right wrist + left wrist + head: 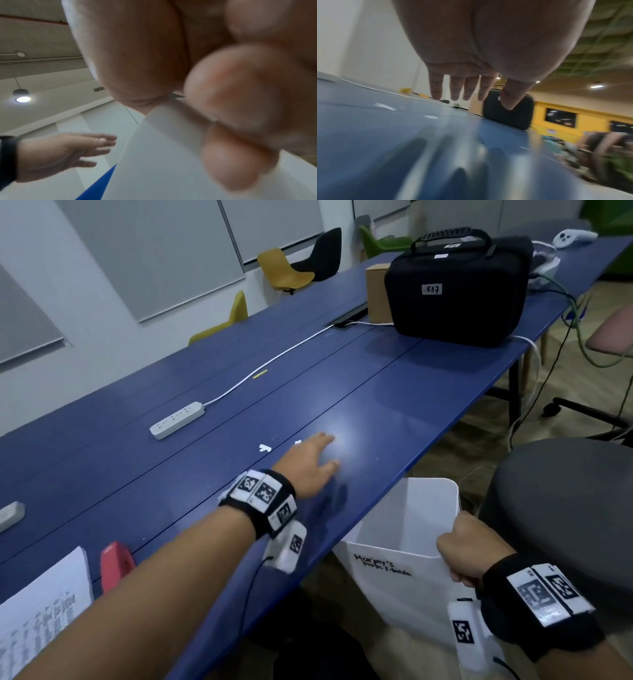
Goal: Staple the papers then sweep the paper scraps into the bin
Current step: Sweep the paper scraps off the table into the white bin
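My left hand (313,462) reaches over the blue table (171,460) with fingers straight and spread, palm down just above the surface. A small white paper scrap (264,448) lies just left of it, and another scrap (297,442) peeks out at its far edge; both scraps (385,106) show blurred in the left wrist view. My right hand (462,549) grips the rim of the white bin (407,542), held below the table's near edge. A stack of printed papers (44,611) and a red stapler (114,565) lie at the near left.
A white power strip (176,419) with its cable lies on the far side of the table. A black case (455,292) and a cardboard box (376,290) stand at the far right. A grey chair (561,508) is beside the bin. A grey object (12,515) sits at the left edge.
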Motion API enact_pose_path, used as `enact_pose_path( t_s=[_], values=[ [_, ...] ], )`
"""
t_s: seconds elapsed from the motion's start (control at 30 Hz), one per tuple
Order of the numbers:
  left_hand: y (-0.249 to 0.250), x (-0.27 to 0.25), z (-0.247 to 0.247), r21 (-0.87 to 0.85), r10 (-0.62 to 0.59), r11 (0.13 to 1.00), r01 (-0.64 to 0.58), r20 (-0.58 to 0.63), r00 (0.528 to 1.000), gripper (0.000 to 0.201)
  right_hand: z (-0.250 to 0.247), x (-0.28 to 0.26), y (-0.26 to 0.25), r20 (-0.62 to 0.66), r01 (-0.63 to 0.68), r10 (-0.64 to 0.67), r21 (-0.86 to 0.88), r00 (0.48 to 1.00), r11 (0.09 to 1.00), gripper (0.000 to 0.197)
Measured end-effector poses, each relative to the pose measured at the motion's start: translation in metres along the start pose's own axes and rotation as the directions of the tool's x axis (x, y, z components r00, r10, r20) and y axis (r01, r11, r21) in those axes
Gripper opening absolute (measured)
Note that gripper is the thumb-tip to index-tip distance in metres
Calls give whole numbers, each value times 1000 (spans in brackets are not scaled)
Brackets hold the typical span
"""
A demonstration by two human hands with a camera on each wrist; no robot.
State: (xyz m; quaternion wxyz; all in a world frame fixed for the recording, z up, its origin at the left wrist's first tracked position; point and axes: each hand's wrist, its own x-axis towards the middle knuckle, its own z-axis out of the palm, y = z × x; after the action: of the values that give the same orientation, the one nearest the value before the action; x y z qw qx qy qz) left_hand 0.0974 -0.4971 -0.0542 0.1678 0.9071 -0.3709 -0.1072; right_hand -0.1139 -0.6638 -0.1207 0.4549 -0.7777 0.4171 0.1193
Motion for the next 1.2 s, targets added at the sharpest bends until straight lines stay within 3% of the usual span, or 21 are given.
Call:
enact_pose_path(
  t_s=[0.07,0.17,0.23,0.33,0.5,0.63,0.73,1.0,1.1,1.13,1.2],
  values=[
    [-42,25,-13,68,-223,972,223,-5,975,69,0,0,1,1,9,-9,8,1000,1000,39],
    [-95,42,-14,165,-486,865,474,38,873,83,0,0,2,4,13,-13,13,1000,1000,36],
    [-111,47,-9,195,-545,828,526,62,836,87,0,1,2,4,26,-26,22,1000,999,35],
    [-110,58,-4,195,-544,830,522,86,834,89,-1,2,2,-6,35,-35,18,999,999,33],
    [-74,72,2,245,-459,878,411,186,869,89,-1,4,2,-10,29,-29,15,1000,999,37],
    [-23,61,16,301,-283,935,189,309,908,87,-3,5,3,-7,13,-13,16,1000,1000,38],
    [17,38,33,302,-130,953,5,395,909,87,-4,7,4,-5,14,-14,37,1000,999,39],
    [86,-25,74,287,193,868,-405,555,809,84,-6,11,11,15,21,-22,91,1000,996,45],
    [97,-36,71,162,220,907,-390,608,763,79,-8,12,15,19,27,-29,105,999,994,51],
    [98,-35,68,108,219,932,-346,593,775,75,-8,13,17,21,26,-29,108,999,994,52],
    [97,-29,59,14,269,950,-311,466,843,62,-9,13,19,19,26,-28,110,999,994,54]
  ],
)
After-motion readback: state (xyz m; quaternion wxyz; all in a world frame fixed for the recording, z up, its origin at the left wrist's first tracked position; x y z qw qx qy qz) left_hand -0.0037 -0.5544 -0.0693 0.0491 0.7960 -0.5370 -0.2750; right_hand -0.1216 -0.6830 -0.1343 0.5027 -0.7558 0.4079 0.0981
